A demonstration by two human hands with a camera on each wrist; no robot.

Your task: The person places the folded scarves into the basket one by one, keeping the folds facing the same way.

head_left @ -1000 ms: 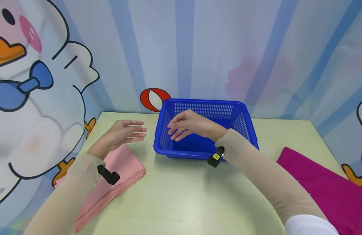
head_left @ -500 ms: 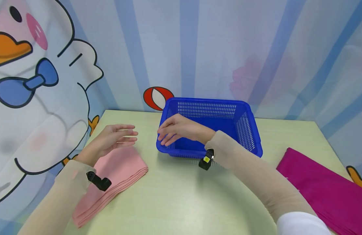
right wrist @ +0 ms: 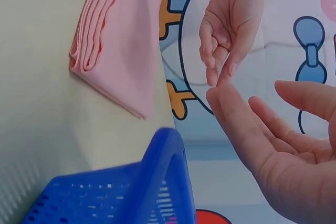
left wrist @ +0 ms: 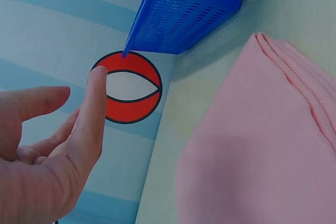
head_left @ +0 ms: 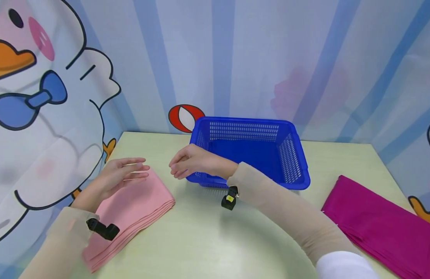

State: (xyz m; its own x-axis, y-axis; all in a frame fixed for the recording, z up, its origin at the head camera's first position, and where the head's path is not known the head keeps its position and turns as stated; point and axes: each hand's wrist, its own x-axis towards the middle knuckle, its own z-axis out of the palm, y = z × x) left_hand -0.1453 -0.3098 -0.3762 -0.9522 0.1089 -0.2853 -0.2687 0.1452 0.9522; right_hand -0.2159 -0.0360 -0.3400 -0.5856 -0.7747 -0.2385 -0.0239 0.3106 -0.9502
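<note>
My left hand (head_left: 119, 177) hovers over the far part of a folded pink cloth (head_left: 138, 205) at the left of the table. Its fingers are extended and hold nothing. Near the front left corner of a blue plastic basket (head_left: 250, 155), my right hand (head_left: 190, 161) hangs in the air with relaxed fingers, also holding nothing. The right wrist view shows the pink cloth's layered folded edge (right wrist: 100, 30) and my left hand (right wrist: 231, 24) beyond my right fingertips. In the left wrist view the basket wall (left wrist: 178, 19) stands past the cloth.
A folded magenta cloth (head_left: 382, 224) lies at the right side of the pale table (head_left: 215, 240). Behind the table hangs a printed backdrop (head_left: 253, 58) with blue stripes and a cartoon duck. My right forearm crosses over the basket's front rim.
Both hands have moved left and slightly toward me. My right hand has gone from above the basket to beyond its left front corner. The cloths and basket stay in place.
</note>
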